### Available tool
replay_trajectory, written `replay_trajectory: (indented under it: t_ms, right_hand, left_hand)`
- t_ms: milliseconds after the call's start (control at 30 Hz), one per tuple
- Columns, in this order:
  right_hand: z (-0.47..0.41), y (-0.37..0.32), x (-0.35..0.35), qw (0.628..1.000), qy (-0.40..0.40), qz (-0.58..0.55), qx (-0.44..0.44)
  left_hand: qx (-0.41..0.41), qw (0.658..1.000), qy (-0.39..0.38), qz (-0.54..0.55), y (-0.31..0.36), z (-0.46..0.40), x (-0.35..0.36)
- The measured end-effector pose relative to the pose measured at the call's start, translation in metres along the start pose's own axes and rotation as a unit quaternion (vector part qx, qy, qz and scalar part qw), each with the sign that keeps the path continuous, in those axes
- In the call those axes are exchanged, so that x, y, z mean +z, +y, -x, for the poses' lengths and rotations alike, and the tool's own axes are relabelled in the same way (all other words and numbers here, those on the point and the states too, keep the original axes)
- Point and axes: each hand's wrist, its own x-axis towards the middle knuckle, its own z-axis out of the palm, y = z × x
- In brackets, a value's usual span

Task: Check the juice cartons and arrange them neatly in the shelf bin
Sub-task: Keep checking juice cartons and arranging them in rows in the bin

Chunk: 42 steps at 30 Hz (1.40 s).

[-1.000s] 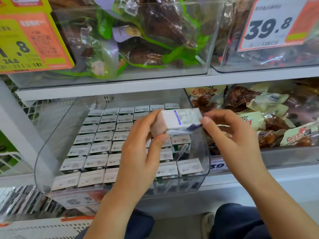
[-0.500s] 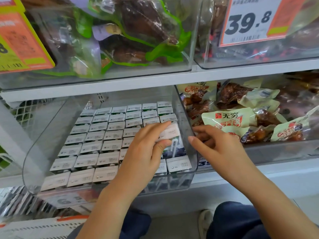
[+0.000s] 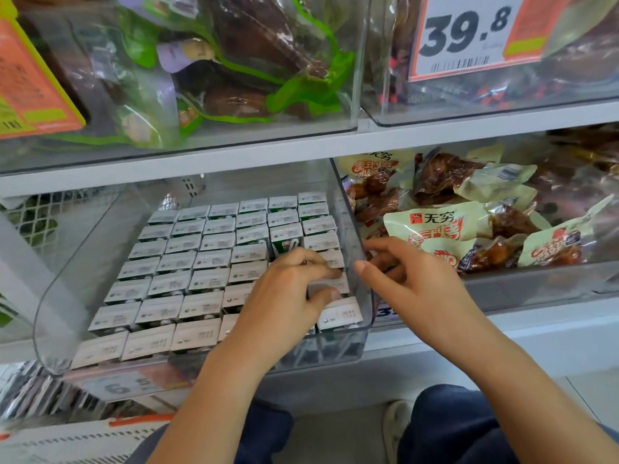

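A carton (image 3: 330,284) in the bin's (image 3: 60,296) right column is pinched in the left hand's (image 3: 284,303) grip, the right hand (image 3: 415,289) is rested loosely open against the bin's right wall, and behind them the remaining cartons (image 3: 214,259) are packed upright in rows.

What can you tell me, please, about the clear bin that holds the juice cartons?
The clear plastic bin sits on the lower shelf, with tall transparent walls and a rounded front corner. Small white-topped juice cartons fill it upright in tidy rows. A price label hangs on its front. The left hand reaches inside with its grip on a carton near the right wall; the right hand is just outside that wall.
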Motion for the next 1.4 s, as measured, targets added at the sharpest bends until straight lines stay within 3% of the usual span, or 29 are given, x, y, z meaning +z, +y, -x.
replay_trajectory:
  t_ms: [233, 433, 533, 600, 767, 833, 900, 1000, 1100, 1267, 1400]
  right_hand:
    - [-0.001, -0.003, -0.001, 1.0, -0.007, 0.007, 0.001]
    - [-0.004, -0.005, -0.002, 1.0, -0.011, 0.024, 0.004]
    - [-0.003, -0.006, -0.003, 0.999, -0.015, 0.038, -0.002]
    - [-0.003, -0.005, -0.003, 0.999, -0.015, 0.044, -0.007]
    - [-0.002, -0.003, -0.006, 0.997, -0.033, 0.059, -0.025]
    - [-0.001, -0.003, -0.007, 0.998, -0.013, 0.046, -0.037]
    - [0.002, -0.006, -0.01, 0.998, 0.046, -0.01, -0.05]
    - [0.006, -0.014, -0.013, 0.981, 0.108, -0.147, -0.07]
    - [0.015, -0.025, -0.008, 0.968, 0.075, -0.221, -0.092]
    - [0.032, -0.036, 0.02, 0.979, 0.024, -0.136, -0.151]
    - [0.031, -0.038, 0.031, 0.985, 0.034, -0.073, -0.151]
  left_hand:
    - [0.033, 0.988, -0.122, -0.091, 0.014, 0.01, -0.024]
    - [0.077, 0.922, -0.207, -0.319, 0.04, -0.013, -0.031]
    - [0.094, 0.895, -0.249, -0.357, 0.047, -0.023, -0.036]
    - [0.097, 0.899, -0.257, -0.343, 0.044, -0.025, -0.039]
    - [0.071, 0.956, -0.174, -0.223, 0.032, -0.013, -0.048]
    - [0.058, 0.981, -0.085, -0.167, 0.029, -0.007, -0.051]
    - [0.031, 0.999, 0.032, -0.03, 0.024, 0.0, -0.05]
    - [-0.028, 0.955, 0.13, 0.264, 0.023, 0.006, -0.046]
    - [-0.098, 0.879, 0.151, 0.441, 0.025, 0.013, -0.042]
    - [-0.152, 0.831, 0.137, 0.518, 0.018, 0.021, -0.043]
    - [-0.155, 0.822, 0.13, 0.533, 0.013, 0.026, -0.049]
